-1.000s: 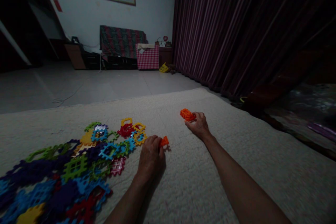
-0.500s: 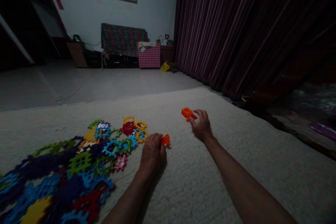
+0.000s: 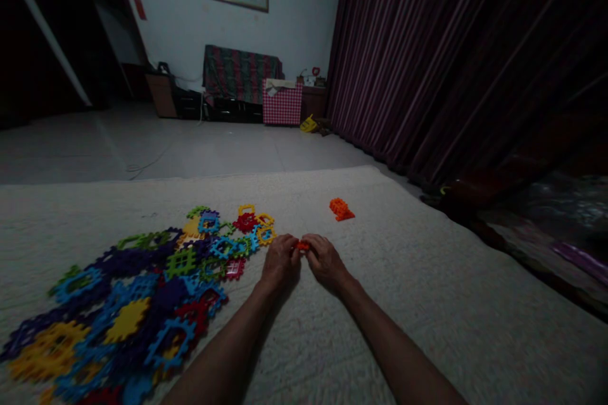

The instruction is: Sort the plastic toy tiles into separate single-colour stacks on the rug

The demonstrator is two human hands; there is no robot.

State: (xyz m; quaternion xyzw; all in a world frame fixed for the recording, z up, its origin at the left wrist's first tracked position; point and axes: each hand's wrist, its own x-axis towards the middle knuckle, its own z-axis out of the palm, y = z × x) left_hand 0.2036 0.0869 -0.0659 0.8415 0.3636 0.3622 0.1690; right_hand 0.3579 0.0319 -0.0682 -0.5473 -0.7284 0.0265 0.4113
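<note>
Between my two hands is a small orange interlocking toy piece [image 3: 303, 245], mostly covered by fingers. My left hand [image 3: 281, 261] is closed on its left side. From the right, my right hand [image 3: 327, 259] pinches the same piece. Beyond my right hand an orange assembled block shape [image 3: 340, 209] rests on the pale quilted cover [image 3: 380, 316], touched by neither hand. Left of my left hand lies a heap of notched plastic building pieces [image 3: 124, 320] in blue, purple, green, yellow and red, some of them open frames.
The cover's far edge meets a tiled floor [image 3: 228, 149]. Against the back wall stand a cloth-draped item [image 3: 242, 73] and a red-checked cloth [image 3: 282, 106] over furniture. A dark purple curtain [image 3: 394, 50] hangs on the right. A thin cable [image 3: 142, 168] lies on the floor.
My right hand has left the orange block shape and come down and left to the small orange piece in my left hand. The view has swung slightly left.
</note>
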